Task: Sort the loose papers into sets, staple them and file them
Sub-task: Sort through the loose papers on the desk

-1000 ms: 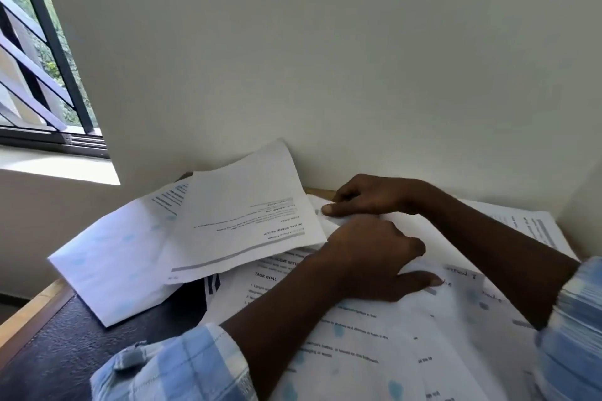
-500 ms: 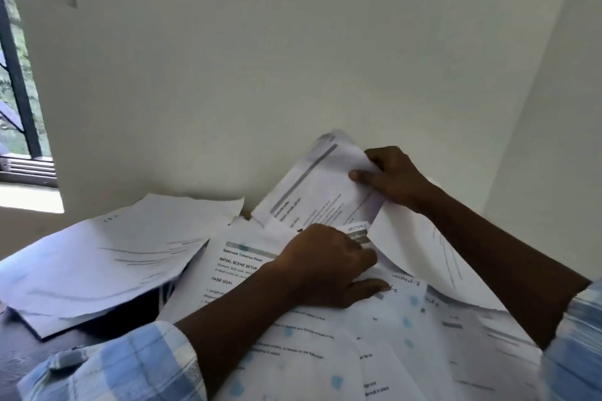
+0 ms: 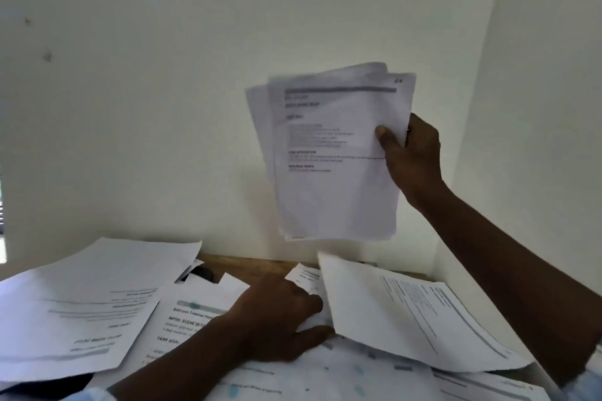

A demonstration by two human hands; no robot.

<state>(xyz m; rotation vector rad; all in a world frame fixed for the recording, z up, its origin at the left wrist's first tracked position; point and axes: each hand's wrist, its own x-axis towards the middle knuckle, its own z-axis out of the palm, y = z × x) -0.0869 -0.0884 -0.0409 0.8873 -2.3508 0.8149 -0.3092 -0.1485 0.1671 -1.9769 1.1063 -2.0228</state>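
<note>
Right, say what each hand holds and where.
The right hand pinches the raised sheets at their right edge, thumb in front. The left hand rests on the desk papers; a grip cannot be told.

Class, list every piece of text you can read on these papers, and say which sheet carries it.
"Bathroom Toiletries Re…": title on the printed sheet under the left hand, cut off.
"INITIAL SCENE SETU…": same sheet, cut off.
"TASK GOAL": same sheet.
The held sheets in the right hand: print and corner scribble too blurred to read.
The left sheet and right sheet on the desk: too blurred.
</note>
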